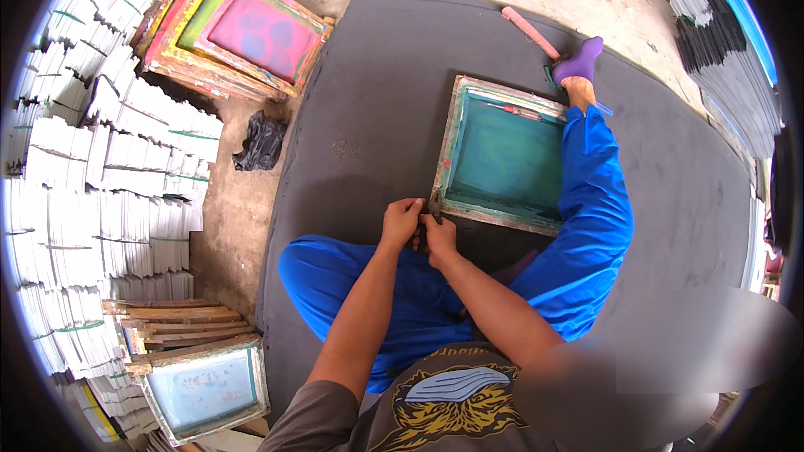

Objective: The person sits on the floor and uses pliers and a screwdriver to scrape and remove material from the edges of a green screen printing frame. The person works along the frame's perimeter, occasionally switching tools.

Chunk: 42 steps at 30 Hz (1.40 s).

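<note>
My left hand [402, 223] is closed in a pinch just off the near left corner of a screen-printing frame [448, 151]. Right beside it, my right hand [440, 238] is closed too, close to the same corner. Something small and dark shows between the fingers, too hidden to name. The frame has worn, paint-stained edges and a green mesh, and lies flat on the dark mat in front of me. Across its far part lies a thin tool with a red handle [523, 112]. My outstretched right leg covers part of the frame's right side.
Stacked, colourful screen frames [251, 33] stand at the far left, near a black plastic bag [261, 142]. Bundled white stacks [126, 159] line the left side. More frames [205, 385] lean at the near left. A pink rod [529, 30] lies by my purple sock [580, 60].
</note>
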### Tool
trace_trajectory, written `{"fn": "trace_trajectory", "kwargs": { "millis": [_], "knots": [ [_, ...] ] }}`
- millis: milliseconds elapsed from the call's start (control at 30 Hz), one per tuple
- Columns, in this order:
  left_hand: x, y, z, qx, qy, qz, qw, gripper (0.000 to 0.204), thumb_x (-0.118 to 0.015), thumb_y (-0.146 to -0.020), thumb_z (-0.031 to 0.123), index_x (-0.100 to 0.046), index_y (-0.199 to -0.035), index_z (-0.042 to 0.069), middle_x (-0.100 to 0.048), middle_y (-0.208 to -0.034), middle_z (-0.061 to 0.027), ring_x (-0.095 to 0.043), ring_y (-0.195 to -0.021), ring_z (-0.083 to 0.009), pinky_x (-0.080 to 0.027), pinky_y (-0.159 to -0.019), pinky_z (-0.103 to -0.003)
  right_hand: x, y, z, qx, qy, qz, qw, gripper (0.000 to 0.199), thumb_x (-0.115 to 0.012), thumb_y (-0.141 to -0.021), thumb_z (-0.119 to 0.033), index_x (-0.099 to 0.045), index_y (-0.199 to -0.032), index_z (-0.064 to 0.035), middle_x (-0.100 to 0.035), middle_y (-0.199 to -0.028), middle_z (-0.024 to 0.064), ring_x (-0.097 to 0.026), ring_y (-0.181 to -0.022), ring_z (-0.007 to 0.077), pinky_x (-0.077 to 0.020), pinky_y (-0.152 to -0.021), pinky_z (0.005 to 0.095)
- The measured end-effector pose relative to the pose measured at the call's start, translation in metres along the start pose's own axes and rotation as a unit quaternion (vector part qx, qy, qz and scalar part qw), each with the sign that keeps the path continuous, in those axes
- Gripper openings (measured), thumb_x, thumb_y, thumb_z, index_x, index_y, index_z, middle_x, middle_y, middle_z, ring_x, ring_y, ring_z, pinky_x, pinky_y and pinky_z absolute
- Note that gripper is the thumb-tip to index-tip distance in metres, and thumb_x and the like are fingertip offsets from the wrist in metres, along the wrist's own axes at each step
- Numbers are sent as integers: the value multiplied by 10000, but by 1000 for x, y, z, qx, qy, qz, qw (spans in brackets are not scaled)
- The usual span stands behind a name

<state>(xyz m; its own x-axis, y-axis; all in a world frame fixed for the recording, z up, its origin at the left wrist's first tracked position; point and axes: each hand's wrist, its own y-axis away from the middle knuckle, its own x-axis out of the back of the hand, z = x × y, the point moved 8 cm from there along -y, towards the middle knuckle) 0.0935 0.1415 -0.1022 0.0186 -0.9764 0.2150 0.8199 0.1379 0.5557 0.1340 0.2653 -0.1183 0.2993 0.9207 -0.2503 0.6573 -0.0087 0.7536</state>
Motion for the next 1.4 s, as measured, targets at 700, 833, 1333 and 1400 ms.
{"fn": "trace_trajectory", "kwargs": {
  "millis": [700, 833, 1333, 1400],
  "knots": [
    [38, -27, -1, 49, 312, -1, 949, 346, -622, -1041, 311, -716, -1053, -22, -746, -940, -103, -705, -833, -223, -550, -784, -356, -51, -25, -10, 76, 252, -127, 956, 225, -676, -977, -213, -688, -958, 11, -708, -758, 121, -695, -622, 210, -526, -529, 364],
    [58, -48, -11, 105, 391, 0, 914, 286, -648, -1011, 281, -703, -1039, 2, -707, -944, -111, -667, -852, -227, -553, -783, -392, -85, -20, -21, 16, 324, -211, 922, 308, -601, -1053, -333, -672, -1041, -33, -719, -839, 81, -698, -661, 187, -520, -540, 326],
    [88, -74, -17, 72, 424, 108, 896, 199, -766, -932, 150, -692, -1056, 13, -706, -949, -109, -651, -772, -219, -556, -729, -393, -96, -18, -24, -161, 219, -297, 915, 461, -524, -1074, -495, -630, -1152, -54, -747, -982, 119, -751, -833, 243, -597, -676, 386],
    [97, -75, -20, 43, 415, 145, 897, 225, -761, -939, 142, -682, -1099, 5, -712, -970, -107, -658, -765, -203, -565, -717, -370, -87, -9, -23, -162, 188, -283, 926, 480, -513, -1075, -503, -618, -1180, -46, -747, -1005, 138, -755, -849, 253, -605, -691, 392]
  ]
}}
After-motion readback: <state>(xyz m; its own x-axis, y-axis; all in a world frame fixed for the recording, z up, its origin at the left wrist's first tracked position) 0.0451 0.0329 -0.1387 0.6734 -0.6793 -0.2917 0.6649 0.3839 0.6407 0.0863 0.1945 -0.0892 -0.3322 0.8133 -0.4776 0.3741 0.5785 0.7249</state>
